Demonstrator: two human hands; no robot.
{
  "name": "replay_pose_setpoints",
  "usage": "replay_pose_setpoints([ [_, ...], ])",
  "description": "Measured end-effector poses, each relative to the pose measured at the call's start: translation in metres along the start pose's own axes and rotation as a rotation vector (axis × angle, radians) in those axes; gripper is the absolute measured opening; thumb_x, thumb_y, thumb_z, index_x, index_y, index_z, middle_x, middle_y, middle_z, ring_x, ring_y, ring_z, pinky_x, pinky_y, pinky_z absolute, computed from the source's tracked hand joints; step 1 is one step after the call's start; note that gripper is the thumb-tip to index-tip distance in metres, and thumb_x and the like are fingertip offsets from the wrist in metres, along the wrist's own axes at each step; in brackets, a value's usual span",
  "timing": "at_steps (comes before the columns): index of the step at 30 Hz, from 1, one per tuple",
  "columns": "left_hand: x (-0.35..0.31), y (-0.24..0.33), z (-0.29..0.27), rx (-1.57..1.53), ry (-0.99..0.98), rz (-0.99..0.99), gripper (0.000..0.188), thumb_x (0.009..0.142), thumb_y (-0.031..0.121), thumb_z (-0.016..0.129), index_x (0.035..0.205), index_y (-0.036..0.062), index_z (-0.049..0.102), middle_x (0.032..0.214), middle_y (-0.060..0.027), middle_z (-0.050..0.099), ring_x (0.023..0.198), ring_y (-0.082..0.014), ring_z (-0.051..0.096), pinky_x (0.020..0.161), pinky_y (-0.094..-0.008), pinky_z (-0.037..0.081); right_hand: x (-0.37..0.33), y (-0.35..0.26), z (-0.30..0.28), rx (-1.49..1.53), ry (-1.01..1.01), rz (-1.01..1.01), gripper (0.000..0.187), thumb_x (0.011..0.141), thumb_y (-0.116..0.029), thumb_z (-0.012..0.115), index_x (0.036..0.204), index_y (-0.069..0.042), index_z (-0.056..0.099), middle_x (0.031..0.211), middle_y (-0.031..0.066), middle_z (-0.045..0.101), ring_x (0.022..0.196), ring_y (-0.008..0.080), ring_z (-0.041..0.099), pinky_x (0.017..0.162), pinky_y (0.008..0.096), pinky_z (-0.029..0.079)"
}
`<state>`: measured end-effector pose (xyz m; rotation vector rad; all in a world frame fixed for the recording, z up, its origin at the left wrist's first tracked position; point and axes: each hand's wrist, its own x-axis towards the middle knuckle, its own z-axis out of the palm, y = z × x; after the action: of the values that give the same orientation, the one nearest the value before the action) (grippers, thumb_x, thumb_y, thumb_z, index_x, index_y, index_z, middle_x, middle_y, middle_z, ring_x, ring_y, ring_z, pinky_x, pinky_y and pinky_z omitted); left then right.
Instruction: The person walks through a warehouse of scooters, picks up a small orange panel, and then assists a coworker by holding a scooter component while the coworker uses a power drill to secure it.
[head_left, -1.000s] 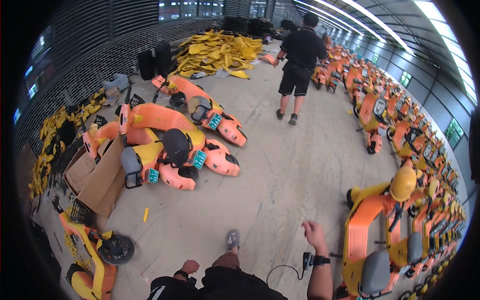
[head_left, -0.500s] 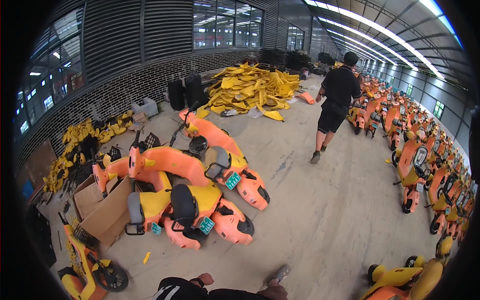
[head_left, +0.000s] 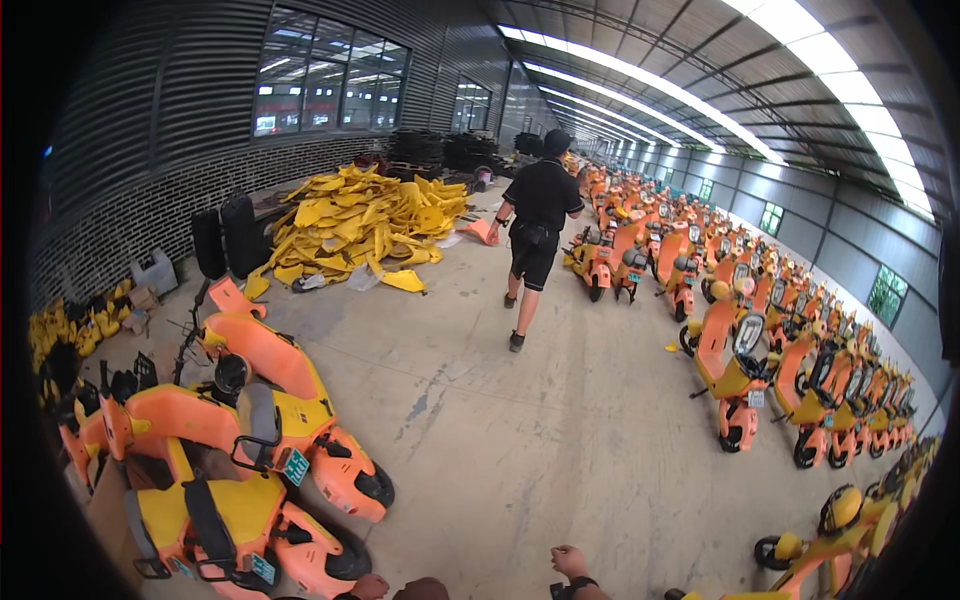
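My right hand shows at the lower edge, right of the middle, with its fingers curled in and nothing visible in them. A dark band wraps its wrist. My left hand is at the lower edge too, partly cut off, so its fingers are hard to read. Neither hand touches anything I can see. Nearest the left hand is a group of orange and yellow scooters, among them a scooter with a black and yellow seat and a scooter with a grey seat behind it.
A person in black walks ahead on the concrete floor. Yellow plastic panels lie heaped at the left wall, beside black upright pieces. Long rows of scooters line the right side; another scooter stands at the lower right.
The view has moved forward and turned right; the left scooters and yellow heap shift left in the picture. The person in black has walked on. My right hand has swung further into view, my left hand lower.
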<state>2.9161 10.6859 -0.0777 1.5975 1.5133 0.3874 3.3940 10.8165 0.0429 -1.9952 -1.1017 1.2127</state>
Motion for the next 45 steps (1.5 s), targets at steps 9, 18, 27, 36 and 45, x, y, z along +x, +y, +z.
replay_pose_setpoints([
  [9, 0.206, 0.066, -0.042, -0.098, -0.055, -0.264, 0.022, 0.069, 0.014, 0.044, 0.057, -0.0013, 0.056, 0.05, -0.0158, 0.053, 0.045, -0.0266, 0.052, 0.045, -0.0385, 0.041, 0.132, -0.015, -0.023, 0.098, -0.121, 0.14, 0.03, 0.076, -0.021, 0.053, 0.096, 0.0, 0.054, 0.064, 0.0067, 0.058, 0.054, 0.0201, 0.053, 0.044, 0.0312, 0.043],
  [18, 0.418, 0.075, -0.132, 0.075, -0.101, -0.312, 0.025, 0.067, 0.016, 0.043, 0.055, -0.0027, 0.055, 0.049, -0.019, 0.051, 0.047, -0.0305, 0.052, 0.048, -0.041, 0.041, 0.225, -0.053, -0.052, -0.119, 0.008, 0.446, 0.03, 0.077, -0.023, 0.049, 0.095, 0.0, 0.055, 0.067, 0.0093, 0.058, 0.056, 0.0223, 0.054, 0.047, 0.0341, 0.044],
  [27, 0.62, 0.139, -0.198, -0.127, -0.032, -0.459, 0.018, 0.07, 0.012, 0.046, 0.063, -0.0034, 0.054, 0.058, -0.0167, 0.055, 0.047, -0.0249, 0.052, 0.044, -0.0365, 0.042, 0.449, -0.111, -0.055, -0.133, -0.017, 0.447, 0.031, 0.078, -0.025, 0.045, 0.095, -0.001, 0.055, 0.07, 0.012, 0.059, 0.059, 0.0246, 0.055, 0.049, 0.037, 0.045],
  [36, 0.845, 0.224, -0.24, -0.383, 0.048, -0.285, 0.022, 0.073, 0.017, 0.044, 0.071, -0.0024, 0.054, 0.061, -0.01, 0.056, 0.047, -0.017, 0.052, 0.038, -0.0302, 0.041, 0.768, -0.314, -0.092, -0.443, 0.208, -0.093, 0.028, 0.073, -0.028, 0.052, 0.086, -0.004, 0.06, 0.068, 0.0132, 0.06, 0.062, 0.027, 0.058, 0.058, 0.032, 0.046],
  [45, 1.086, 0.264, -0.289, -0.306, -0.073, -0.378, 0.02, 0.072, 0.014, 0.045, 0.066, -0.0027, 0.054, 0.058, -0.0108, 0.055, 0.045, -0.0184, 0.051, 0.037, -0.0306, 0.04, 0.947, -0.406, -0.103, -0.427, 0.051, -0.108, 0.031, 0.074, -0.033, 0.05, 0.085, -0.006, 0.061, 0.072, 0.0123, 0.06, 0.067, 0.0255, 0.058, 0.063, 0.0333, 0.045],
])
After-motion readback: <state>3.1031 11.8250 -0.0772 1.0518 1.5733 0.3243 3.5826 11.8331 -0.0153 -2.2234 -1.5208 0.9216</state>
